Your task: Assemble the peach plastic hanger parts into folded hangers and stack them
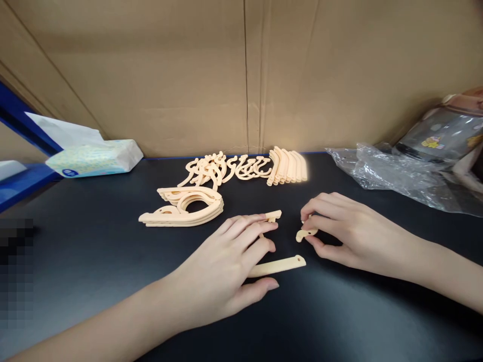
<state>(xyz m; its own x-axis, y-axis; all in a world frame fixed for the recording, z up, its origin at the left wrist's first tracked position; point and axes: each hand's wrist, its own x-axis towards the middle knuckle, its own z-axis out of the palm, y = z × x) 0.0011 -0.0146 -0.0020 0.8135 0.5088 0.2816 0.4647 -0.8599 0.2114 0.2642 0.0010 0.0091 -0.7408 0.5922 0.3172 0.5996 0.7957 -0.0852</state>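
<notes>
**Pinching small curved hanger piece (301,235) in right hand (349,229)**

Holding it between thumb and curled fingers, just above or on black smooth tabletop (94,281) (contact unclear); rounded peach-coloured plastic, dark hole showing. With left hand (230,261) half open, thumb spread from fingers, covering part of lower arm piece (281,265), slim, flat, holed at its rounded end, and upper arm piece (274,214) under fingertips. Cannot tell grip beneath palm. Beyond left hand: stacked folded hangers (181,211), glossy, curved. Behind these: jumbled S-shaped hooks (206,168), then neat row of bowed arms (289,166). Far left: soft tissue pack (94,160). Far right: crinkled clear plastic bag (388,173). At back: creased brown cardboard (169,75).
</notes>
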